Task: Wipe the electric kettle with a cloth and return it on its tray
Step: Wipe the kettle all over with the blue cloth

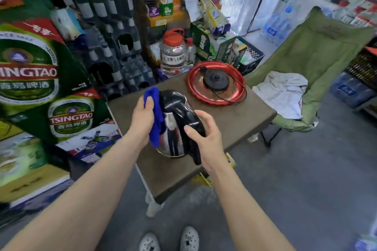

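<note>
A steel electric kettle (173,126) with a black lid and handle is held tilted above the near part of a small brown table (234,124). My right hand (206,138) grips its black handle. My left hand (142,118) presses a blue cloth (156,114) against the kettle's left side. Farther back on the table lies a round red tray (193,89), and on it sits the black kettle base (216,80) with its cord looping over the tray rim.
Stacked beer cartons (40,91) line the left. A clear jug with a red cap (173,55) and a black crate (253,57) stand behind the table. A green folding chair (322,55) with a white garment (283,91) is at right.
</note>
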The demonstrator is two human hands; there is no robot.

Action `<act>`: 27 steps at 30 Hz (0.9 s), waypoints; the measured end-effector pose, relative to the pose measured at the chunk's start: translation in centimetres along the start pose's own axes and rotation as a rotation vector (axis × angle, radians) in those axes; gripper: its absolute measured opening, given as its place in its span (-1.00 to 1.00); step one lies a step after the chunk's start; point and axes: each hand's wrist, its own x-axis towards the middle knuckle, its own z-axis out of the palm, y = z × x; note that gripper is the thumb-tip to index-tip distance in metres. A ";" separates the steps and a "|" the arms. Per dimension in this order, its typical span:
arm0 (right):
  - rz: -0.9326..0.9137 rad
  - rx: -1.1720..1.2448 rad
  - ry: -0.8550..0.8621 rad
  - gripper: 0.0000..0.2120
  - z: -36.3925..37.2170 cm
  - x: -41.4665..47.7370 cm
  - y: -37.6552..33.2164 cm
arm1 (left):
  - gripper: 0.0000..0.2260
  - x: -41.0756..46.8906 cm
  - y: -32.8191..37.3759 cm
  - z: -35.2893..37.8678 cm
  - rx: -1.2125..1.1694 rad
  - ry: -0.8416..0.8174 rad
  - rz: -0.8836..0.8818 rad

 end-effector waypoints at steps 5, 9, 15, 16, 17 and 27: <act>0.050 -0.002 0.010 -0.58 0.3 1.2 5.8 | -0.72 2.0 -7.2 -0.4 0.076 0.089 0.007; 0.044 0.054 0.027 -0.60 0.2 2.8 8.1 | -0.67 2.9 -11.8 -0.8 0.109 0.081 -0.002; 0.103 0.052 0.021 -0.54 -1.6 1.5 10.0 | -0.65 1.7 -15.6 -1.8 0.087 0.027 -0.060; 0.116 0.040 0.024 -0.53 -1.9 0.9 10.3 | -0.66 1.2 -15.8 -2.0 0.067 0.016 -0.100; 0.127 0.024 0.023 -0.53 -2.1 0.3 10.4 | -0.66 0.6 -15.9 -2.3 0.049 0.005 -0.132; -0.029 -0.471 0.098 -0.73 0.7 -5.7 6.2 | -0.54 -8.5 -13.8 -2.1 0.110 -0.221 -0.050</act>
